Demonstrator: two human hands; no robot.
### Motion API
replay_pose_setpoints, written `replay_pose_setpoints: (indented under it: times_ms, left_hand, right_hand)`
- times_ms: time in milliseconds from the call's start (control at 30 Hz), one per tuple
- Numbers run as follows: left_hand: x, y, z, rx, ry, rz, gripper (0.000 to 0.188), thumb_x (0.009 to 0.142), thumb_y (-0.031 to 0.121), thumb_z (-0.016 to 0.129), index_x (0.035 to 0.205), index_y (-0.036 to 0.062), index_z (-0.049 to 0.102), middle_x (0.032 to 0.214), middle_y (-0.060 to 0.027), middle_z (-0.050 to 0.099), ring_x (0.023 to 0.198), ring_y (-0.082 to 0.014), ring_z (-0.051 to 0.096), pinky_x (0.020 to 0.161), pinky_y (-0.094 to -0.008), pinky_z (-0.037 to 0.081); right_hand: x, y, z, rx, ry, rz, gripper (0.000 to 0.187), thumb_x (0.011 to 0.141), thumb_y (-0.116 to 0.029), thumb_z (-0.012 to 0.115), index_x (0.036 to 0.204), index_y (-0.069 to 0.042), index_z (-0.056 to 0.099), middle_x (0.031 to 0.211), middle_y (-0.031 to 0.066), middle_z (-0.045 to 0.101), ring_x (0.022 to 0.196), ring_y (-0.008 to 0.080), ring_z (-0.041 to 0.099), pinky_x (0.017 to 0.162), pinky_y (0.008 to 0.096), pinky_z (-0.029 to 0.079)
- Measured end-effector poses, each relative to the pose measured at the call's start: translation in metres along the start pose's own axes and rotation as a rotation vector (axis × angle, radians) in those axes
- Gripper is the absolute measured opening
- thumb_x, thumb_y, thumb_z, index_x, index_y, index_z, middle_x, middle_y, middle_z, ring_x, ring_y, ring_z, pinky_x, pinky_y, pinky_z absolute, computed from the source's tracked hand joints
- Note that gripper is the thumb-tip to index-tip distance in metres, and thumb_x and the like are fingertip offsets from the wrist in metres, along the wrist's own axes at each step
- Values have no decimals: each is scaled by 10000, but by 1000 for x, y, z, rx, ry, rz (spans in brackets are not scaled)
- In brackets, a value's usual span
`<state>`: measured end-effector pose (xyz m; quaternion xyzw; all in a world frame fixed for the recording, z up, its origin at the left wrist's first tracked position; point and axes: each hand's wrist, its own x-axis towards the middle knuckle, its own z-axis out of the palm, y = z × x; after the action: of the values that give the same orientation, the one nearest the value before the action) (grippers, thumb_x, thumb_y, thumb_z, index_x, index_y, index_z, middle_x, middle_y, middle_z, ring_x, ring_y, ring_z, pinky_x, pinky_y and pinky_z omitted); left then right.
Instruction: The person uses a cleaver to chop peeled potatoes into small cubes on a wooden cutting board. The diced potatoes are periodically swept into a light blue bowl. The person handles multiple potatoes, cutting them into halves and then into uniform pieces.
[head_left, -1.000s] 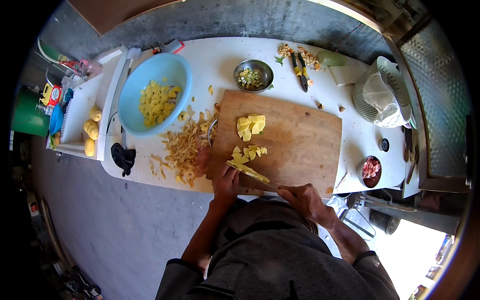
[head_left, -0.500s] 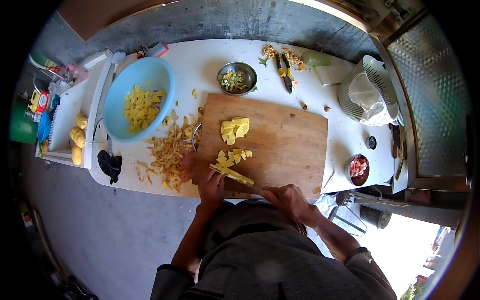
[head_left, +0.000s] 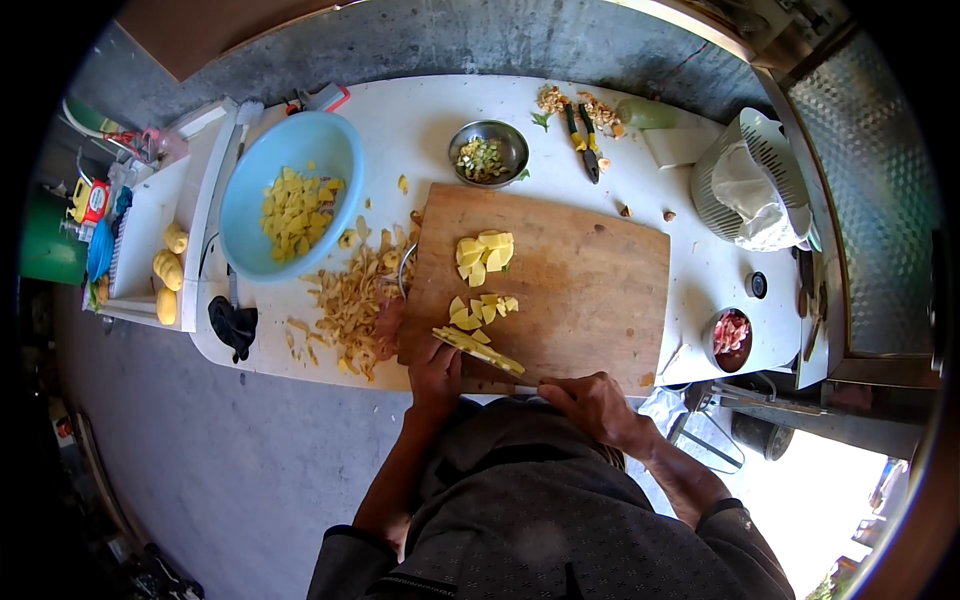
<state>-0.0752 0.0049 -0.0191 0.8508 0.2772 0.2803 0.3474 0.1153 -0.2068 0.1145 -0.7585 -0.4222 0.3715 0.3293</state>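
Observation:
My right hand (head_left: 597,408) is closed round the handle of a kitchen knife (head_left: 531,380), low over the near edge of a wooden cutting board (head_left: 590,290). Yellow potato pieces (head_left: 480,352) cling along its blade. At the blade's left end is my left hand (head_left: 435,380), fingers bent; the blade hides what they hold, if anything. Just beyond the knife lie loose cut potato pieces (head_left: 468,318), and a larger pile of potato chunks (head_left: 484,257) sits farther up the board.
Potato peelings (head_left: 350,305) heap left of the board, below a blue basin (head_left: 232,215) of cut potato. A metal bowl (head_left: 520,150) and pliers (head_left: 582,140) lie beyond. At right stand a basket (head_left: 715,190) and a bowl of meat (head_left: 731,332). Whole potatoes (head_left: 168,268) rest far left.
The whole scene has shifted slightly to the right in view. A potato piece now lies apart just beyond the blade. Both hands keep nearly the same place at the knife.

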Motion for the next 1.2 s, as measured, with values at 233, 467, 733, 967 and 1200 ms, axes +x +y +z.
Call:
replay_pose_setpoints:
  times_ms: [233, 467, 733, 967, 1200]
  left_hand:
    - [3, -1, 3, -18, 34, 39, 171, 920, -2, 729, 1083, 5, 781, 1138, -164, 740, 1052, -400, 714, 920, -466, 588]
    - [-1, 5, 0, 42, 25, 15, 174, 928, -5, 724, 1097, 5, 767, 1136, -163, 730, 1033, -392, 721, 892, -450, 593]
    - [-4, 3, 0, 26, 15, -3, 173, 921, 1, 733, 1088, 14, 776, 1104, -166, 733, 1041, -415, 709, 900, -472, 589]
    - [-6, -6, 5, 24, 41, 33, 180, 910, 5, 748, 1087, 14, 781, 1130, -151, 740, 1045, -392, 714, 918, -462, 592]
    - [-11, -7, 3, 49, 24, -22, 184, 905, 9, 757, 1088, 13, 777, 1138, -154, 738, 1039, -384, 716, 908, -458, 596]
  right_hand:
    - [22, 13, 16, -94, 28, 4, 409, 1117, -396, 634, 1096, -34, 823, 808, 286, 728, 731, 489, 723, 657, 520, 567]
    - [13, 12, 10, 9, 25, 49, 414, 1114, -401, 648, 1097, -30, 830, 809, 284, 730, 696, 448, 731, 662, 501, 562]
    - [0, 0, -2, 10, -19, -10, 384, 1127, -358, 633, 1111, -17, 809, 811, 288, 714, 705, 479, 689, 668, 501, 557]
    - [22, 21, 16, -63, 38, -51, 455, 1127, -407, 622, 1056, 4, 804, 777, 299, 699, 635, 472, 662, 582, 494, 523]
    - [6, 6, -4, 22, -40, -11, 415, 1123, -375, 639, 1169, -2, 815, 806, 284, 733, 630, 381, 732, 603, 472, 555]
